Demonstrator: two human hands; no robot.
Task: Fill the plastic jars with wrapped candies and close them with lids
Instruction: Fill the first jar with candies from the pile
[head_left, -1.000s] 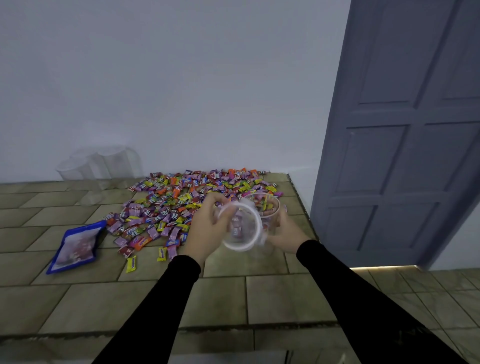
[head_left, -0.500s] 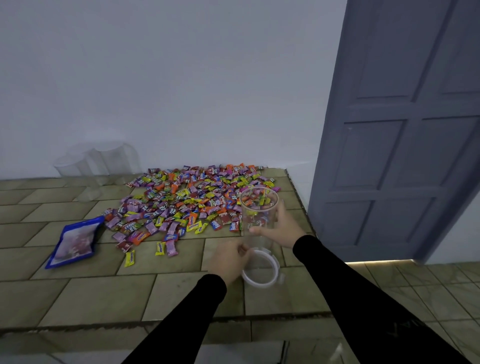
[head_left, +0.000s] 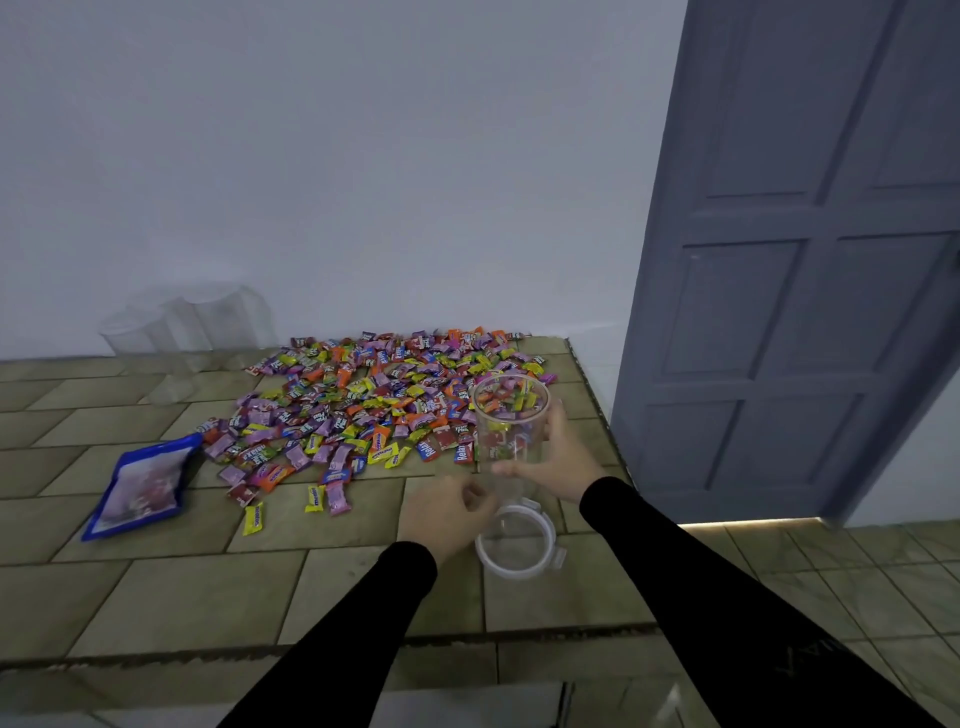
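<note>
A clear plastic jar (head_left: 510, 436) stands upright and lidless at the near right edge of the candy pile. My right hand (head_left: 553, 462) grips its side. The jar's clear lid with a white rim (head_left: 519, 543) lies flat on the tiled counter just in front of the jar. My left hand (head_left: 449, 514) hovers at the lid's left edge with its fingers loosely curled, holding nothing. A wide pile of colourful wrapped candies (head_left: 374, 410) covers the counter behind the jar.
Several more clear jars (head_left: 197, 322) stand against the white wall at the back left. A blue candy bag (head_left: 143, 483) lies flat on the left. The tiled counter (head_left: 208, 587) ends at its right edge (head_left: 597, 410) beside a grey door (head_left: 810, 260).
My left hand took the lid off the jar, lowered it to the counter in front and let go. My right hand set the jar upright by the candy pile.
</note>
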